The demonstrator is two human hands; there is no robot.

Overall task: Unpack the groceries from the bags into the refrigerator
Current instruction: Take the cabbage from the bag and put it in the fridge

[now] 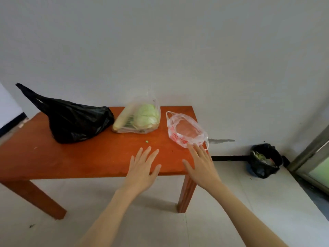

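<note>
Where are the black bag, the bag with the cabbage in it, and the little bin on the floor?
black bag [78,122], head view, on the middle of its bulging body.
cabbage bag [142,118], head view, on the clear plastic over the green leaves.
bin [265,160], head view, on its black liner near the rim.

Table [71,157]: wood, orange-brown finish, smooth with low sheen. Black bag [74,120]: thin crinkled plastic, glossy. Middle bag [140,118]: clear plastic film, cabbage visible through it. Right bag [187,131]: translucent white plastic, red print, wrinkled. Wall [160,41]: matt paint.
</note>
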